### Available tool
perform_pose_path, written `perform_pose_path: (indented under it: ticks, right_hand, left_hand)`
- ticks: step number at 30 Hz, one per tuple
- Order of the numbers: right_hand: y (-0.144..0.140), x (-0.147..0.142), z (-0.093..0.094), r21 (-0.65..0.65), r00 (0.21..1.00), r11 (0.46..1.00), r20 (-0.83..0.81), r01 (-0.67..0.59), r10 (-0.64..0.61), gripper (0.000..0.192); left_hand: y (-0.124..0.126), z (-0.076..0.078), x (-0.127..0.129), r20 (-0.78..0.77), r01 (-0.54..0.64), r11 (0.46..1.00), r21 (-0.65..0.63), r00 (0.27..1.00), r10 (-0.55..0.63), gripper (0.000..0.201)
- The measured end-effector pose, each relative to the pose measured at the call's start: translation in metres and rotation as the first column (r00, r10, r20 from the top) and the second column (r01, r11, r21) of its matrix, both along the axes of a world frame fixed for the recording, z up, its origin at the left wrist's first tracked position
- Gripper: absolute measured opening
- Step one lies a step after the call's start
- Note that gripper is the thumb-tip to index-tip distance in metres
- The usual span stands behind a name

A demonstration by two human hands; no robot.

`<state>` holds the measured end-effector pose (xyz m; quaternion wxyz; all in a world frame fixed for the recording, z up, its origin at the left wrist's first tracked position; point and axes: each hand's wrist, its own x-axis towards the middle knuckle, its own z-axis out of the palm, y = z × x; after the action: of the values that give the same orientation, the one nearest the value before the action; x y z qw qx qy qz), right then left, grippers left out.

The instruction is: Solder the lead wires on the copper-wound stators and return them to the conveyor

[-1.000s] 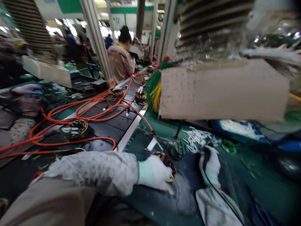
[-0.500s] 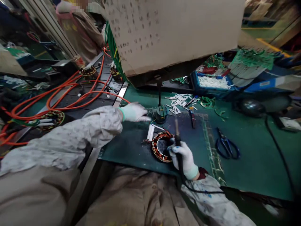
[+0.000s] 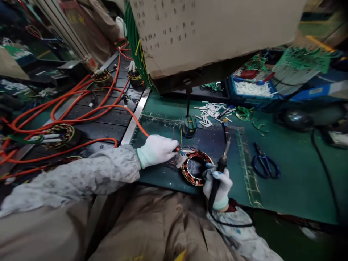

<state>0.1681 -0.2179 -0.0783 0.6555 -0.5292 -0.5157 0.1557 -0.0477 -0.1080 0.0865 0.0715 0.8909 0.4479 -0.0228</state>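
Observation:
A ring-shaped stator (image 3: pixel 196 168) with copper windings lies on the dark mat (image 3: pixel 212 143) near the bench's front edge. My left hand (image 3: pixel 156 149), in a white glove, pinches thin coloured wires and a white sleeve at the stator's left rim. My right hand (image 3: pixel 217 186), also gloved, grips a black soldering iron (image 3: pixel 222 163) just right of the stator, its tip pointing away from me. A black cord runs from the iron down past my right sleeve.
Blue scissors (image 3: pixel 262 165) lie on the green bench to the right. White sleeve pieces (image 3: pixel 210 110) are scattered behind the mat, near a blue bin (image 3: pixel 251 96). A cardboard box (image 3: pixel 212 32) overhangs the back. Orange cables (image 3: pixel 81 108) and other stators (image 3: pixel 58 133) cover the conveyor on the left.
My left hand has come back from the far side of the mat to the stator's left rim, now holding wires. My right hand has shifted slightly right with the iron.

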Motion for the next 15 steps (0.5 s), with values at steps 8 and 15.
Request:
perform_pose_path:
  ticks: [8, 15]
  right_hand:
    - [0.008, -0.005, 0.053, 0.053, 0.969, 0.997, 0.239, 0.055, -0.066, 0.024]
    - [0.057, -0.030, 0.112, -0.206, 0.977, 0.962, 0.078, -0.179, 0.199, 0.026]
  left_hand:
    - [0.038, 0.014, 0.006, 0.427, 0.328, 0.847, -0.418, 0.894, -0.136, 0.029]
    - [0.034, -0.004, 0.009, 0.721, 0.105, 0.969, -0.223, 0.687, 0.091, 0.033]
